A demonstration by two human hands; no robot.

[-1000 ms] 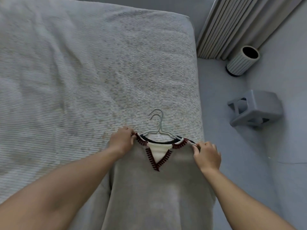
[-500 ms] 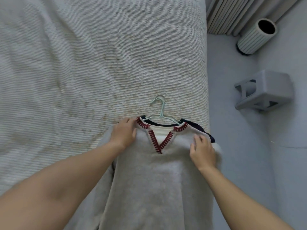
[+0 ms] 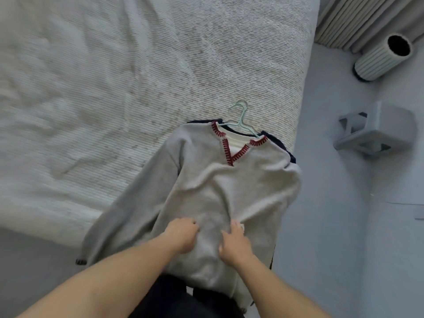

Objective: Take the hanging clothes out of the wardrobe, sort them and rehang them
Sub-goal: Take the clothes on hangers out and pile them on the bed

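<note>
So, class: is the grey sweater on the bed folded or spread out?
Spread out. The grey sweater lies flat on the bed, one sleeve extended, hanger in its neck; both hands press its lower part.

A wide bed (image 3: pixel 137 76) fills most of the room here, covered in a pale ribbed spread that is rumpled toward its left side. Just off the bed's far right corner hang pleated beige curtains (image 3: pixel 351 21). Below them, right of the bed, a ribbed white cylinder (image 3: pixel 380 58) with a dark open mouth leans on the grey floor (image 3: pixel 344 226). Nearer along the bed's right side sits a grey plastic stool (image 3: pixel 376 131).
</note>
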